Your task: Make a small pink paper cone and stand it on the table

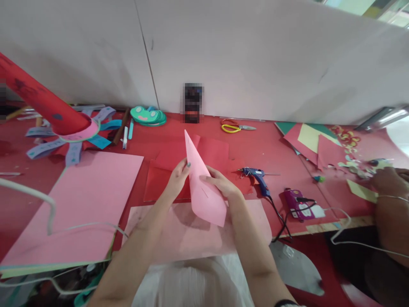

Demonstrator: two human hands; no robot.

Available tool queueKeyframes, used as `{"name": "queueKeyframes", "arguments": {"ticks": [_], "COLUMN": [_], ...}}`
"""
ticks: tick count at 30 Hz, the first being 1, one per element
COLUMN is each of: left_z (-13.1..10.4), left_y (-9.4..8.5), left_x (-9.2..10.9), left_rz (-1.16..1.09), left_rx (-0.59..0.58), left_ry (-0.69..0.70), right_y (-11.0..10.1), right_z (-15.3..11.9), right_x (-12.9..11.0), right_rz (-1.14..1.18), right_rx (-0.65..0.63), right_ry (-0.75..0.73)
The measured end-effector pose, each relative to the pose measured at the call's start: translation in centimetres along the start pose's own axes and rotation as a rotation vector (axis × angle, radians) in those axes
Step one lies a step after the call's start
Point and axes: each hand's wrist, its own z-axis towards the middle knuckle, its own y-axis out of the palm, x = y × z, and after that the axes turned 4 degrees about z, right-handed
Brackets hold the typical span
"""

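Fingers of left hand (177,175) and right hand (221,182) held a pink, cone-shaped paper sheet (202,196) above the red bench (268,143), toward its near edge; curl was formed, fastening could not be confirmed.

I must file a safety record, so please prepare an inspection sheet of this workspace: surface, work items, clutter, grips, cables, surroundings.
Surface: red table, partly covered by paper.
Work items: curved pink sheet, pointed at its top end; red sheets behind it.
Clutter: scissors, glue gun, purple box.
Grips: left grip and right grip hold the curved pink sheet.
Cables: black cord on glue gun; white cable at right.
Surroundings: pale wall; another person's hand at right.
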Motion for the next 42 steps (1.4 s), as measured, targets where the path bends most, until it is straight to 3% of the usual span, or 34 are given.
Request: {"name": "queueKeyframes", "arguments": {"ticks": [3, 8, 14, 22, 29, 36, 42], "left_z": [0.3, 1.0, 1.2, 1.3, 1.1, 1.7, 1.8], "left_y": [-0.7, -2.4, -3.5, -3.7, -3.1, -3.4, -3.5], "left_x": [0.2, 0.0, 0.3, 0.3, 0.5, -0.4, -0.1], "left_rz": [-0.041, -0.217, -0.265, -0.257, -0.428, -0.450, -0.396], "left_rx": [0.091, 0.219, 0.313, 0.307, 0.122, 0.301, 0.359], "left_ry": [0.049, 0.058, 0.024, -0.010, -0.018, 0.046, 0.115], "right_y": [-0.1, 0.4, 0.4, 0.2, 0.3, -0.1, 0.4], "right_z": [-0.4, -0.9, -0.9, -0.8, -0.9, -0.7, -0.9], "right_x": [-0.2, -0.7, -0.6, -0.5, -0.2, 0.5, -0.3], "right_rz": [-0.066, -0.142, -0.187, -0.224, -0.159, -0.070, -0.050], "right_rx": [-0.055, -0.277, -0.337, -0.349, -0.287, -0.333, -0.493], "right_ry": [0.025, 0.143, 0.191, 0.154, 0.173, 0.213, 0.138]}}
